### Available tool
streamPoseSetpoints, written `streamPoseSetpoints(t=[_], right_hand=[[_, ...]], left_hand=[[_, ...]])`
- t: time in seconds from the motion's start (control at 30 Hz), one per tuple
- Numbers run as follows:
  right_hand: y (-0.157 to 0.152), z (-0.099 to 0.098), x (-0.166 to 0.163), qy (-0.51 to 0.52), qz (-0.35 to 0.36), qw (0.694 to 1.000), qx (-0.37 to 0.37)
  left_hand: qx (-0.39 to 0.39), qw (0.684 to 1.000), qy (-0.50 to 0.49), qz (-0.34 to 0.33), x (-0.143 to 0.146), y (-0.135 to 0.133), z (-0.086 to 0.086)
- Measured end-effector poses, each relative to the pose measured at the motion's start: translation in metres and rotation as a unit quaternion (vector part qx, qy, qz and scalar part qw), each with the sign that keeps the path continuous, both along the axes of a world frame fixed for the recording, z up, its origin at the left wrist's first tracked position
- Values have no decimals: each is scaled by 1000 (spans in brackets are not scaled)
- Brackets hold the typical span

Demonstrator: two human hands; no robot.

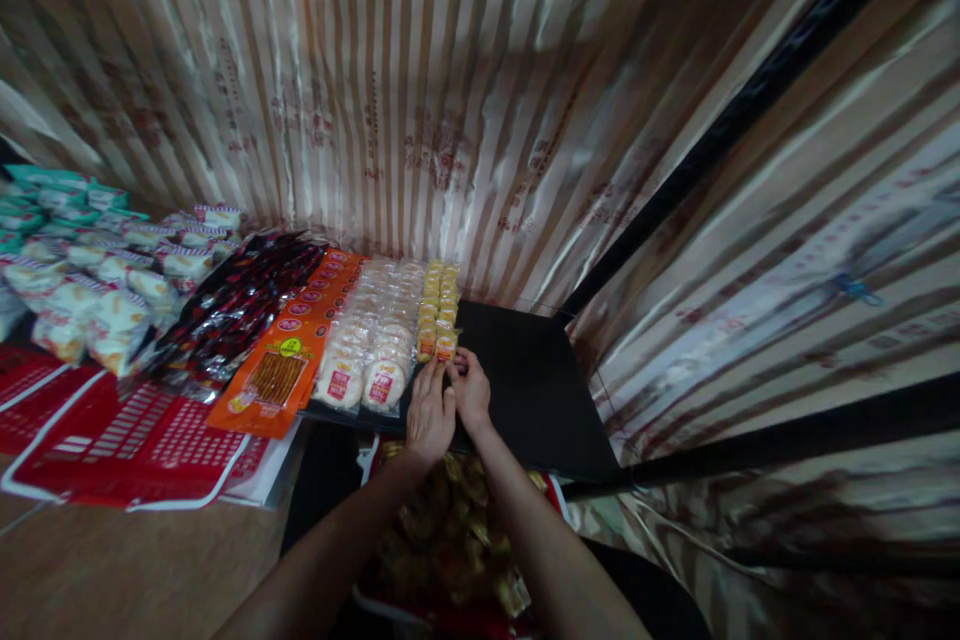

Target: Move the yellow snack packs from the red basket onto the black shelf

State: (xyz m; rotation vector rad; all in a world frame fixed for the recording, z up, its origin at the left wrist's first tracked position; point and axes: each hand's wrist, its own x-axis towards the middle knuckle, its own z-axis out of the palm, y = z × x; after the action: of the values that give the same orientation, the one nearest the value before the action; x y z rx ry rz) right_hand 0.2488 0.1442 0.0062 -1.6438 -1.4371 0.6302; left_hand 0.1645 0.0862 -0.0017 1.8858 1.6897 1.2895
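Hands meet at the near end of a row of small yellow snack packs (pixel 439 305): my left hand (pixel 429 412) lies flat, fingers together, touching the nearest pack (pixel 445 347), and my right hand (pixel 472 392) pinches that same pack from its right side. I see the row's long axis running straight away from both grips, white round cakes (pixel 373 340) just left, bare black shelf (pixel 540 390) right.

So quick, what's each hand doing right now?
Left hand: fingers on the small yellow snack packs, grip cannot be told.
Right hand: fingertips on the nearest pack, grip cannot be told.
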Motion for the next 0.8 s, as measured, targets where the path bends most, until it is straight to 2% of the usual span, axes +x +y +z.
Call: streamPoseSetpoints(t=[0.13, 0.27, 0.4, 0.57, 0.8], right_hand=[[-3, 2, -3, 11, -4, 1000, -2], [-5, -1, -4, -18, -4, 999, 30], [-4, -5, -3, -82, -29, 995, 51], [-1, -9, -3, -121, -6, 992, 23], [0, -12, -3, -113, -9, 993, 29]], left_hand=[[36, 999, 23, 7, 0, 1, -5], [49, 997, 46, 27, 4, 2, -6], [21, 997, 62, 29, 6, 5, -4], [-39, 997, 61, 29, 7, 7, 0], [-56, 997, 39, 30, 8, 9, -1]])
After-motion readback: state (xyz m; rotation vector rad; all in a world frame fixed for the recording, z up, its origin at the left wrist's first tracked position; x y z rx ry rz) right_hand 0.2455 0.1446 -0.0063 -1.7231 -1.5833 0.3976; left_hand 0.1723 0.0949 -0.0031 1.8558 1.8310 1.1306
